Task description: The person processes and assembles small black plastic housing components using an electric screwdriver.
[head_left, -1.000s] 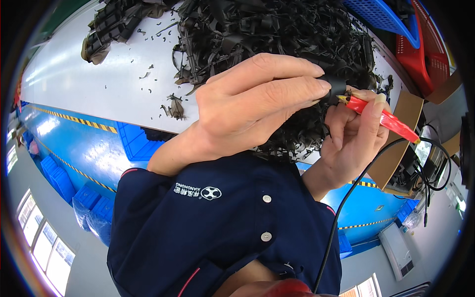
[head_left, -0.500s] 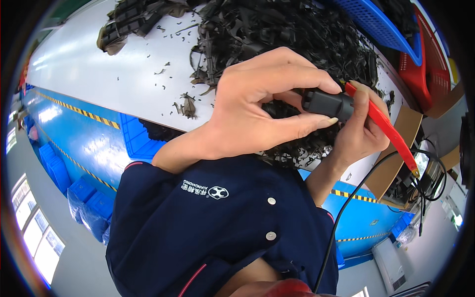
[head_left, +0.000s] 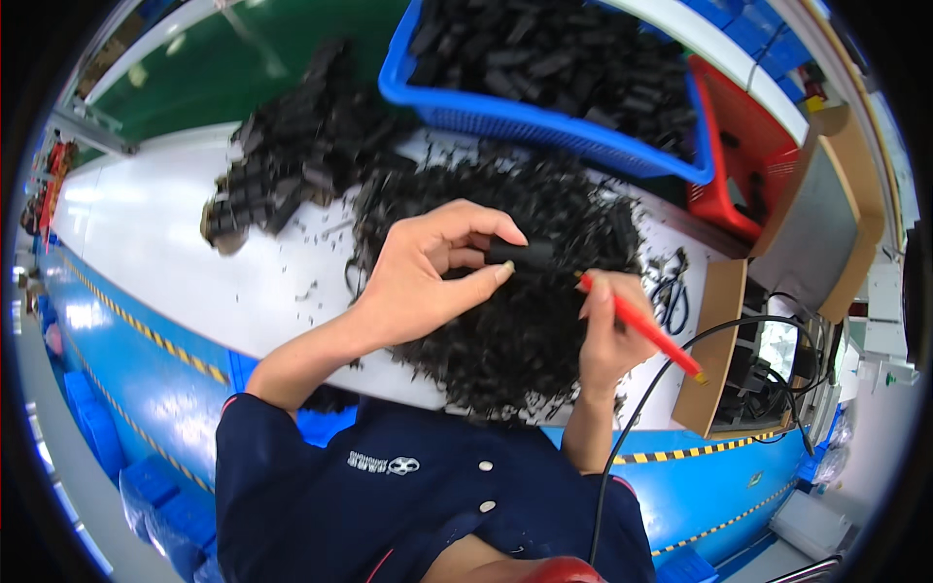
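Note:
My left hand (head_left: pixel 428 267) pinches a black block-shaped plastic part (head_left: pixel 525 257) by one end between thumb and fingers. Its far end points right, over a heap of black plastic scraps (head_left: pixel 486 340). In my right hand (head_left: pixel 614 340) is a slim red-handled tool (head_left: pixel 649 328) with brass-coloured ends, held like a pen. One end of the tool points toward the black part, with a small gap between them. Whether that end carries a blade is too small to tell. Both hands are above the white table (head_left: pixel 175 214).
Behind the heap stands a blue basket (head_left: pixel 544 121) full of black parts, with a red basket (head_left: pixel 709 206) beside it. More black parts (head_left: pixel 311 160) lie piled at the back left. A cardboard box (head_left: pixel 709 394) stands at right, and a black cable (head_left: pixel 627 437) runs near my right arm.
The view has shifted, and more of the table and baskets shows. My right hand and the red-handled tool have come away from the black part, which my left hand still holds.

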Demonstrator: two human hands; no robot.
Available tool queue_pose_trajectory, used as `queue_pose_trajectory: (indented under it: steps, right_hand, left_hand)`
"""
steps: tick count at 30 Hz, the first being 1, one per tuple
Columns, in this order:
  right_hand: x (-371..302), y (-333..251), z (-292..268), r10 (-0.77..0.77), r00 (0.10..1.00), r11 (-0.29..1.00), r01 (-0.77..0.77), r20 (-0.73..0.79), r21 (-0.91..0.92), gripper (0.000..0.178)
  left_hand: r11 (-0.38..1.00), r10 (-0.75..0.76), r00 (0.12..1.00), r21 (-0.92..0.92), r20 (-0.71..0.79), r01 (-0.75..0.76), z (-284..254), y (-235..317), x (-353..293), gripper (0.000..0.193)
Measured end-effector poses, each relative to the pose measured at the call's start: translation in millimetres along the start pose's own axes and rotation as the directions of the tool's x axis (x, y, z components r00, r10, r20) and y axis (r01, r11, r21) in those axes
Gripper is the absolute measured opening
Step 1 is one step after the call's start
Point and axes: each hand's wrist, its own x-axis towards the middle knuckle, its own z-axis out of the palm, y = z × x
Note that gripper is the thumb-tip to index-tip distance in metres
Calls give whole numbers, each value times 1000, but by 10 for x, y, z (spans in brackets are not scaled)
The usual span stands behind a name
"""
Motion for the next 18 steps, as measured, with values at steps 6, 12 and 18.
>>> queue_pose_trajectory:
  steps: [6,12,18]
  right_hand:
    - [-102,56,4,54,998,999,-53,-33,11,3]
    - [-78,138,29,-166,985,986,163,-47,-44,5]
    - [-65,118,-27,-57,994,996,50,-90,-78,1]
  left_hand:
    - [915,272,962,307,15,-264,105,-1,1041,22]
    - [415,614,742,690,269,-593,506,-84,2148,14]
    - [-109,768,563,928,306,-357,450,-364,2625,23]
